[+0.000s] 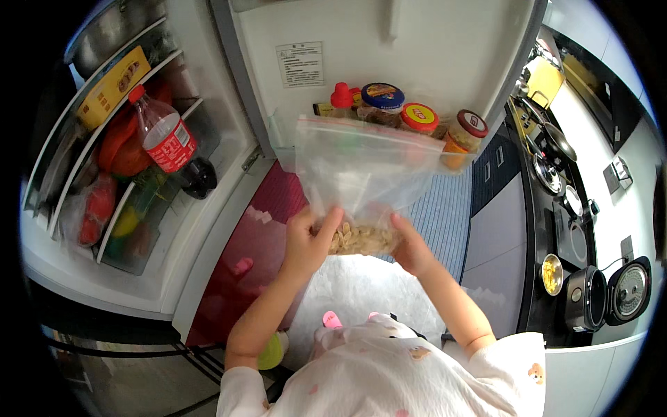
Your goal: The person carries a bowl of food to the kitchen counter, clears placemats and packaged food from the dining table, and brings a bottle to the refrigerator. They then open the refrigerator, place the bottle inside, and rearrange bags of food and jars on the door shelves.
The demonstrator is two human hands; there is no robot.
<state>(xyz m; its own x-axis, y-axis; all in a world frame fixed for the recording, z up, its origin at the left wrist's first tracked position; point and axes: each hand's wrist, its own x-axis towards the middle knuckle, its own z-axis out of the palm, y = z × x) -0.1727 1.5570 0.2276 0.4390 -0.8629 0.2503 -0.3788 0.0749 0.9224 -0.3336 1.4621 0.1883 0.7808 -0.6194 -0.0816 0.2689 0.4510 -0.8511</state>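
A clear zip-top plastic bag [365,161] hangs upright between my two hands, with pale, flat dried pieces [362,238] gathered at its bottom. My left hand [312,237] grips the bag's lower left side, thumb on the front. On the lower right side, my right hand [411,244] holds it the same way, with some fingers hidden behind the bag. The bag's red-lined top edge stands in front of the jars on the open refrigerator door [437,52]. Whether the zip is closed, I cannot tell.
Left, the open refrigerator holds a cola bottle [169,138], a yellow box [114,86] and bagged food on shelves. Jars [418,118] stand in the door rack. Along the right counter are pans [560,142], a bowl of yellow food [551,275] and an open rice cooker [586,298].
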